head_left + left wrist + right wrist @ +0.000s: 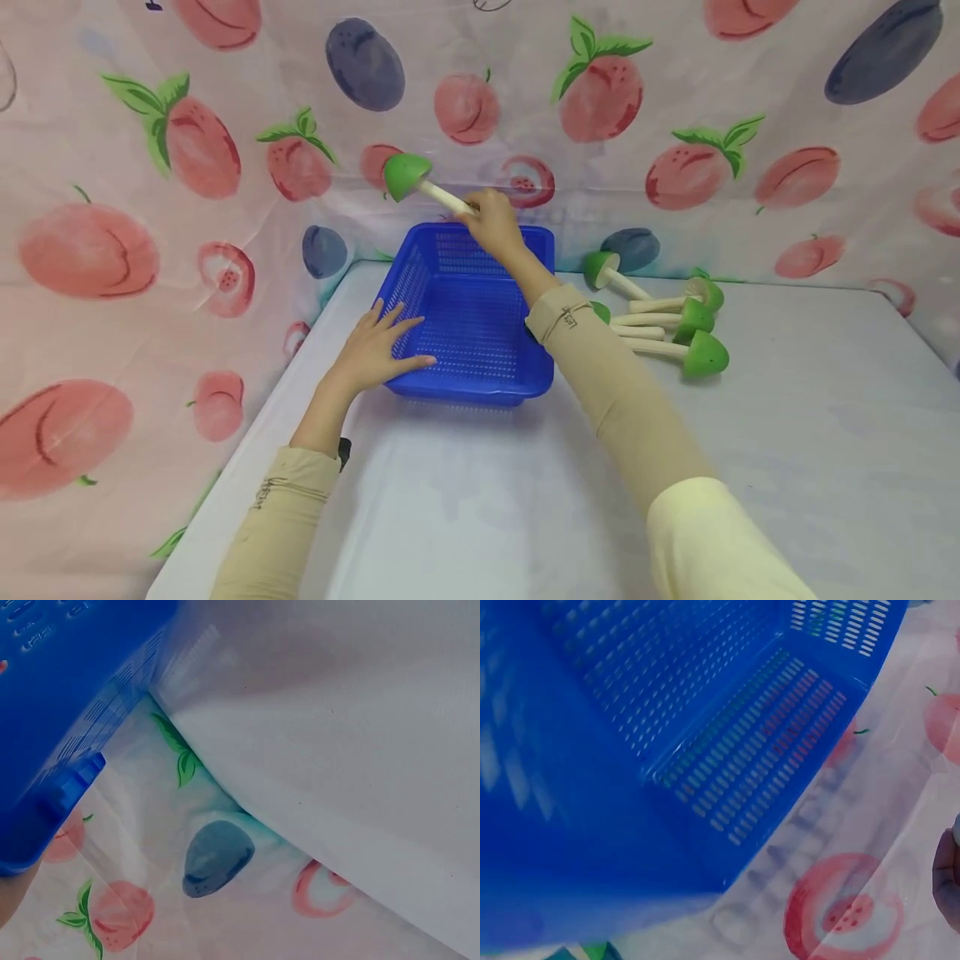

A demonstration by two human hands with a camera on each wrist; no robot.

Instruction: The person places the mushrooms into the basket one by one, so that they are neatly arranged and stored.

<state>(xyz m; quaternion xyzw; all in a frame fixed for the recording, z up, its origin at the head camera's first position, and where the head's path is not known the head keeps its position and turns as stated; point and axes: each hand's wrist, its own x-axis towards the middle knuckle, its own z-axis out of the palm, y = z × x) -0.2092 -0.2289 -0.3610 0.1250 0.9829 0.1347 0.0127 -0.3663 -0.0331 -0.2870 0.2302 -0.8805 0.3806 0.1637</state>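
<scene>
1. Two forearms in beige sleeves (266, 525), stretched forward from the near edge over a white tabletop (442, 500).

2. Nearest of the working parts: left hand (371, 346), fingers spread apart and fairly straight, resting on the near-left corner of a blue perforated plastic basket (465, 387). Not curled round anything in the head view; only a sliver of skin at the edge in the left wrist view.

3. Right of the basket, past the right sleeve: five loose green-capped toy mushrooms (693, 321), bunched together, stems pale and lying roughly sideways. Three with caps to the right, two with caps to the left, one of those partly hidden by the sleeve.

4. Farther out, above the basket's far rim: right hand (491, 223), fingers closed round the stem end of another green-capped toy mushroom (444, 197).

5. Key relation, as judged: mushroom held well off the tabletop, long axis slanting from right fingertips up and leftward in the view, cap leading, out beyond the far-left part of the rim. Basket opening below and nearer to the body; left hand nearer to the basket's front, right hand alone on the mushroom.

6. Behind everything: fruit-print cloth (300, 50).
</scene>
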